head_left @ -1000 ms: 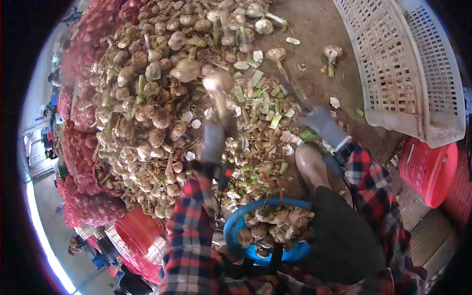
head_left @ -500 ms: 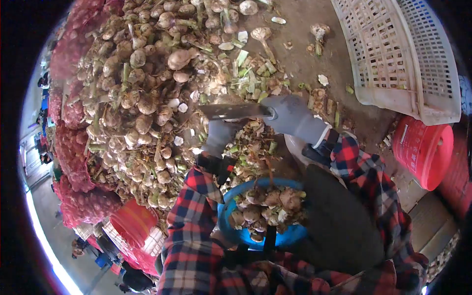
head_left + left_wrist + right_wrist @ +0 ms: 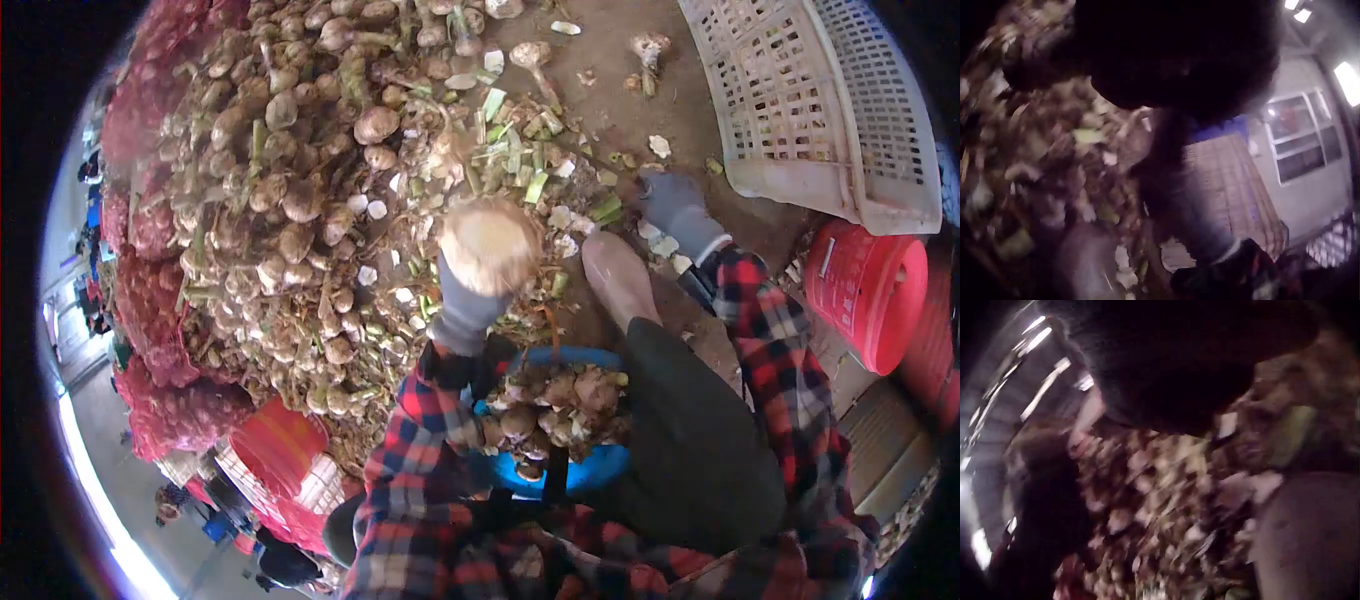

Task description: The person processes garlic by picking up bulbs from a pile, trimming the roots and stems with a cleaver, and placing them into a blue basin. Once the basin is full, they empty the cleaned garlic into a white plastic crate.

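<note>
Head view: left hand (image 3: 462, 305) grips garlic bulb (image 3: 489, 245).

Pale round garlic bulb (image 3: 490, 245), cut end facing up, blurry, raised above the blue bowl (image 3: 600, 470) heaped with trimmed bulbs.

No readable text, label, brand or number shows anywhere; the red bucket (image 3: 868, 300) bears a pale patch, perhaps a label, too blurred to read.

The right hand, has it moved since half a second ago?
Yes. The right hand moved right, away from the left hand, toward the white crate.
</note>
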Action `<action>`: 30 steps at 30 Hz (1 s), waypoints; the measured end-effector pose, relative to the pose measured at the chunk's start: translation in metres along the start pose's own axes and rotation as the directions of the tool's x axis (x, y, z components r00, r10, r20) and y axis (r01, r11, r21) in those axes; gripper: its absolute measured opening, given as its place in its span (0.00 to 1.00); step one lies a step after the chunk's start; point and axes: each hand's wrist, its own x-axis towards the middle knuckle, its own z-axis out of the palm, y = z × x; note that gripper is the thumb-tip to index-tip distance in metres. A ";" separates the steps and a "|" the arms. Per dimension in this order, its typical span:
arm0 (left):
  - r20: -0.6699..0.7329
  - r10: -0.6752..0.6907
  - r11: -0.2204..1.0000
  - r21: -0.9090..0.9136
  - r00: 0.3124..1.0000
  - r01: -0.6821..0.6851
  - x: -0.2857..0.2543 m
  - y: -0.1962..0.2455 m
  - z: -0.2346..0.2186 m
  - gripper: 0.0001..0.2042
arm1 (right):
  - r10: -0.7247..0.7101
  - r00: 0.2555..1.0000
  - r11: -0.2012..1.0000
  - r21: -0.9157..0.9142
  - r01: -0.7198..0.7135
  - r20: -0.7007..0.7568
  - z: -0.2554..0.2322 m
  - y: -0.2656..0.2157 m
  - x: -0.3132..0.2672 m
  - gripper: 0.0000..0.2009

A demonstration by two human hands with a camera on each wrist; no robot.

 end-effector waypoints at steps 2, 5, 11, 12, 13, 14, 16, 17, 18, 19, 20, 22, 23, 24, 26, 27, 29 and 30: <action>-0.076 -0.333 0.943 -0.050 0.940 0.330 0.008 0.007 0.007 0.33 | -0.053 0.904 0.998 -0.062 0.029 -0.425 0.005 0.000 -0.014 0.09; -0.048 -0.322 0.919 0.223 0.946 0.324 0.008 -0.011 0.011 0.31 | -0.189 0.891 0.969 0.067 0.237 -0.413 -0.007 -0.033 -0.028 0.08; -0.040 -0.385 0.920 -0.101 0.922 0.379 0.007 -0.016 0.011 0.22 | -0.346 0.897 0.927 0.049 0.373 -0.274 -0.015 -0.072 -0.046 0.11; -0.105 -0.277 0.961 -0.018 0.955 0.277 0.005 -0.004 0.012 0.22 | -0.347 0.896 0.926 0.047 0.374 -0.275 -0.014 -0.061 -0.035 0.11; -0.164 -0.158 0.983 0.070 0.974 0.171 0.004 0.004 0.013 0.22 | -0.265 0.946 0.961 0.026 0.275 -0.187 -0.009 -0.042 -0.018 0.13; 0.168 0.121 0.823 0.535 0.978 -0.193 0.006 0.001 0.000 0.26 | -0.166 0.982 0.986 0.007 0.167 -0.095 0.002 -0.027 -0.010 0.15; 0.107 -0.065 0.952 0.305 0.992 0.029 0.004 0.002 0.006 0.27 | -0.090 0.972 0.970 0.201 0.135 -0.217 0.034 -0.004 0.006 0.17; 0.106 -0.238 0.971 0.037 0.965 0.236 0.010 0.010 0.011 0.29 | 0.026 0.944 0.912 0.395 0.112 -0.328 0.022 -0.012 -0.003 0.18; 0.141 -0.203 0.966 0.189 0.969 0.175 0.015 0.022 0.012 0.29 | -0.005 0.998 0.429 0.901 0.065 -0.070 0.012 -0.020 -0.015 0.17; 0.148 0.109 0.885 0.436 0.983 -0.164 0.016 0.023 0.014 0.27 | -0.004 0.997 0.430 0.900 0.067 -0.072 0.002 -0.033 -0.022 0.17; 0.014 0.092 0.887 0.453 0.996 -0.089 0.023 0.020 0.017 0.26 | -0.133 0.991 0.088 0.995 0.037 -0.025 -0.002 -0.044 -0.029 0.15; -0.297 0.109 0.809 0.582 0.949 0.089 0.029 0.014 0.013 0.24 | -0.350 0.937 -0.094 0.995 -0.042 0.006 0.007 -0.040 -0.019 0.12; -0.445 -0.202 0.906 0.252 0.872 0.339 0.020 -0.001 0.015 0.20 | -0.366 0.920 0.009 0.988 0.152 -0.139 0.006 -0.046 -0.016 0.11; -0.208 -0.601 0.775 -0.386 0.772 0.500 0.006 -0.014 0.020 0.19 | -0.381 0.905 0.055 0.973 0.226 -0.188 0.008 -0.051 -0.016 0.12; 0.368 -0.707 -0.063 -0.883 0.604 0.464 -0.005 0.009 0.039 0.20 | -0.364 0.908 0.281 0.905 0.320 -0.209 0.021 -0.057 -0.008 0.15; 0.368 -0.708 -0.063 -0.883 0.603 0.465 -0.006 0.010 0.039 0.20 | -0.363 0.908 0.281 0.905 0.319 -0.208 0.008 -0.062 -0.016 0.15; 0.422 -0.734 -0.042 -0.810 0.532 0.584 -0.008 0.009 0.038 0.19 | -0.300 0.950 0.735 0.656 0.173 0.086 -0.019 -0.069 -0.032 0.17; 0.287 -0.625 0.393 -0.689 0.726 0.609 -0.015 0.001 0.033 0.16 | -0.408 0.909 0.804 0.437 0.403 -0.086 -0.007 -0.064 -0.020 0.16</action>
